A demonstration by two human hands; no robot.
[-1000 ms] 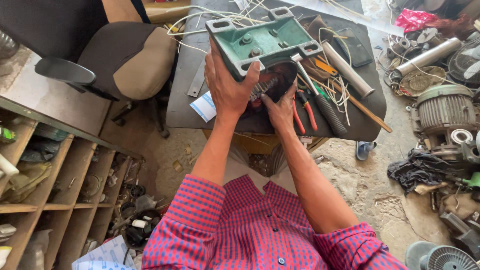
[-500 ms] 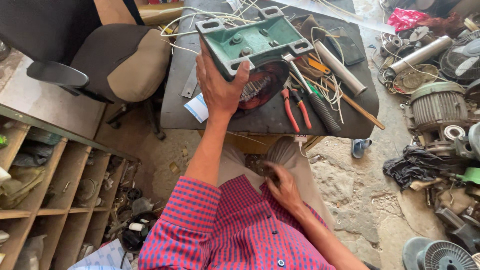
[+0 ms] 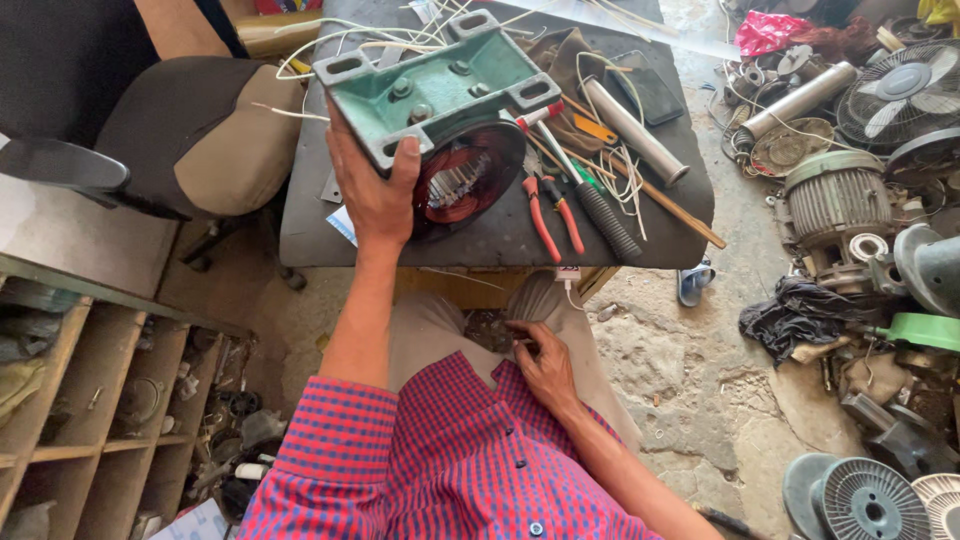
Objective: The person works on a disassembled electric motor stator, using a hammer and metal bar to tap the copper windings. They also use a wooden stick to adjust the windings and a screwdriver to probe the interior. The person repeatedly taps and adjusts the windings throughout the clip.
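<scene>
A repair workshop: old motors (image 3: 835, 205) and fans (image 3: 905, 95) piled at the right, pliers (image 3: 553, 212) on the dark table (image 3: 480, 240), parts shelves (image 3: 90, 400) lower left.

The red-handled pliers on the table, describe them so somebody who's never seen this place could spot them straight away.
Find the dark grey table in front of the person. On it, just right of the green-based motor that the left hand steadies, lie the red-handled pliers, handles pointing toward the person. The black ribbed-grip tool beside them is dark, so the two red handles stand out.
</scene>
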